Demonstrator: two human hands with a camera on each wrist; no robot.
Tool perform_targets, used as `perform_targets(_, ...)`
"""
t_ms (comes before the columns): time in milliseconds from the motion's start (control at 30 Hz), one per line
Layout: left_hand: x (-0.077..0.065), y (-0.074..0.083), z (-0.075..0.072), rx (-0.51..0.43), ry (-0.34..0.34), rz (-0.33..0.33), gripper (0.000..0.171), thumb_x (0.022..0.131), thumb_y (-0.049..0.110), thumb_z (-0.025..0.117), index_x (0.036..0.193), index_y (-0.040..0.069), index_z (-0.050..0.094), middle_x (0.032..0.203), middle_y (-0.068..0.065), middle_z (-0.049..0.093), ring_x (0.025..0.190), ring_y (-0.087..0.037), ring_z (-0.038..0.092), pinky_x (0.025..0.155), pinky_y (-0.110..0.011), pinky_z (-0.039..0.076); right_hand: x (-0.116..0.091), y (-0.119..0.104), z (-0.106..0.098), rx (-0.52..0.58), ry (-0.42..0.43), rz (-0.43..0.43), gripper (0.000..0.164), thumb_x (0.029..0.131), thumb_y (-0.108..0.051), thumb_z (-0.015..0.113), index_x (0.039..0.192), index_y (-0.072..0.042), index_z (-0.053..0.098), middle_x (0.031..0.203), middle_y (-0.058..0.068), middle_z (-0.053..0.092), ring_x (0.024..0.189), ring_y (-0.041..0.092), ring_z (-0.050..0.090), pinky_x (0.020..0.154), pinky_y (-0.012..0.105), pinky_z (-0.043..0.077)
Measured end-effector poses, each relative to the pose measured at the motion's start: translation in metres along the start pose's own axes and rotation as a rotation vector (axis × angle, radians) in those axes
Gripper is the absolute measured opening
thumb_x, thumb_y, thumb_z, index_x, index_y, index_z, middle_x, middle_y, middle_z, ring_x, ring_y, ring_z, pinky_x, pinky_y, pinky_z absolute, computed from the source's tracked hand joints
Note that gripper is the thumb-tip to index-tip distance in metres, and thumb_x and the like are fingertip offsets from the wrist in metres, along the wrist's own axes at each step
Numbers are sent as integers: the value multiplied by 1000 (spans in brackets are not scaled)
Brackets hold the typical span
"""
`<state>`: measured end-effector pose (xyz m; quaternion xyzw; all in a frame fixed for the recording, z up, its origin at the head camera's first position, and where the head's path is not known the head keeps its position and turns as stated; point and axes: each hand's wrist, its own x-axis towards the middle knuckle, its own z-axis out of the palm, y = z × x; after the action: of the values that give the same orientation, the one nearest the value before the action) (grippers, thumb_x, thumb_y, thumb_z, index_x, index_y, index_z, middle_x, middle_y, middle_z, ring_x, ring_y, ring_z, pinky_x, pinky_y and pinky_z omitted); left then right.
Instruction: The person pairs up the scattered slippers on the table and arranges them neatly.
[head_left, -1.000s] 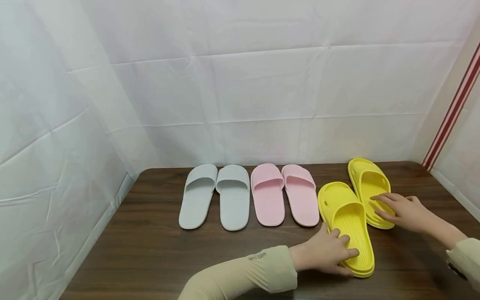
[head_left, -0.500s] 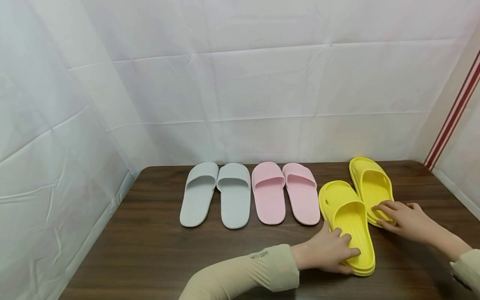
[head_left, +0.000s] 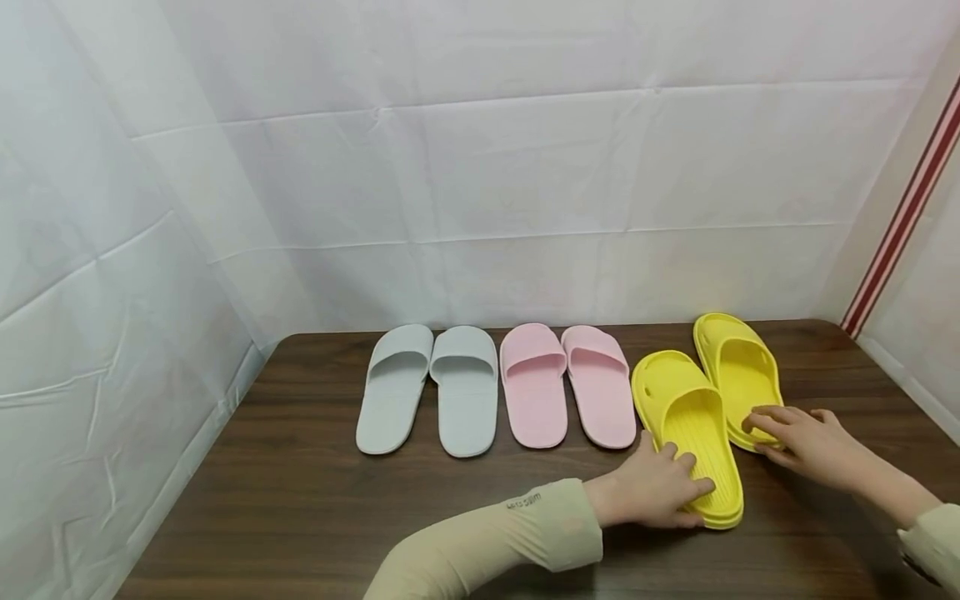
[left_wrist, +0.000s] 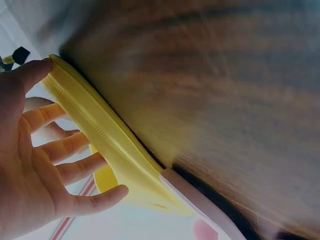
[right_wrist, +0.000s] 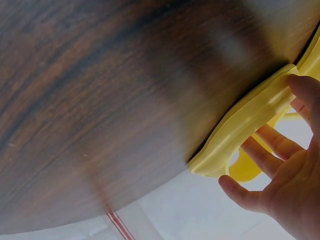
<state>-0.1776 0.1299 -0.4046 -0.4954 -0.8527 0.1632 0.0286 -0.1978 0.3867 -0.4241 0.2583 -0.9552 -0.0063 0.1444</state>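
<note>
A pair of yellow slippers lies at the right of the table in the head view. My left hand (head_left: pixel 652 483) is at the nearer yellow slipper (head_left: pixel 701 446), thumb against its heel and index finger inside the rim. Seen from the left wrist, the other fingers (left_wrist: pixel 82 167) spread along the slipper's side. My right hand (head_left: pixel 810 442) holds the heel of the farther yellow slipper (head_left: pixel 742 375), its thumb low at the heel end and fingers over the rim. The two slippers overlap in the head view, the farther one set further back.
A pair of pink slippers (head_left: pixel 536 408) lies just left of the yellow ones. Left of those is a pair of pale grey slippers (head_left: pixel 467 417). Toes point to the back edge of the dark wooden table (head_left: pixel 300 517). A white cloth (head_left: pixel 510 167) hangs behind.
The nearer yellow slipper has slid forward a little with my left hand. My right hand has moved back onto the heel of the farther slipper.
</note>
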Motion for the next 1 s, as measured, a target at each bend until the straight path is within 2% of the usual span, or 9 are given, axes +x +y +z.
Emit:
perform_targets(300,7,-5,2,8,-1,-43,40,85,61,39,121,44,44,108,14,51,98,-7,47,88,-42,36,-3,0,0,-1,-14,0,35,67,-19,74,100,-20,64,105,10,63,90,29,61,69,59,38)
perform_targets(433,9,-8,4,26,20,-65,39,85,59,39,121,43,44,107,13,52,98,-8,48,88,-42,35,-4,-2,-1,-5,-24,2,34,67,-19,74,100,-21,64,106,9,63,92,29,60,69,60,37)
perform_targets(667,14,-15,7,15,41,-115,34,87,53,43,119,40,47,106,12,54,99,-9,49,89,-44,36,-7,-3,-1,-19,6,-28,35,65,-19,75,98,-25,63,106,7,63,91,28,60,68,58,38)
perform_targets(1000,24,-21,9,4,74,-172,33,88,50,43,119,39,48,108,12,55,101,-10,50,90,-45,37,-11,-2,1,-33,28,-50,40,63,-16,76,101,-24,64,108,6,63,92,26,59,70,58,38)
